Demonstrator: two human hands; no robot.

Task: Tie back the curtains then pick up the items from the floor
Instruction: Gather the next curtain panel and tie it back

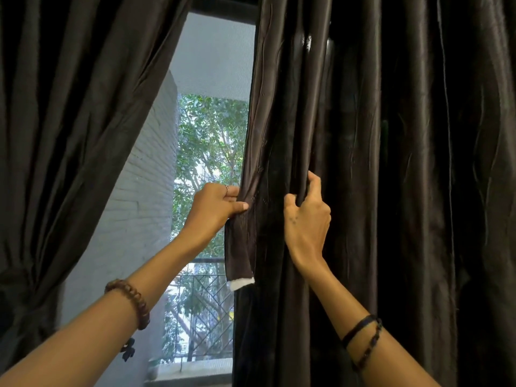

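Two dark brown satin curtains hang before a window. The left curtain (pixel 72 135) is drawn aside and gathered low at the left edge. The right curtain (pixel 377 163) hangs in long folds. My left hand (pixel 216 203) pinches its inner edge, together with a dark fabric strip (pixel 241 255) that ends in a white tip. My right hand (pixel 307 216) grips a bunch of folds a little further right, at about the same height. The floor and any items on it are out of view.
Between the curtains the window (pixel 212 65) shows a mesh screen, a white brick wall (pixel 145 196), trees, and a dark metal balcony railing (pixel 201 303) low down. The window ledge (pixel 190 370) runs along the bottom.
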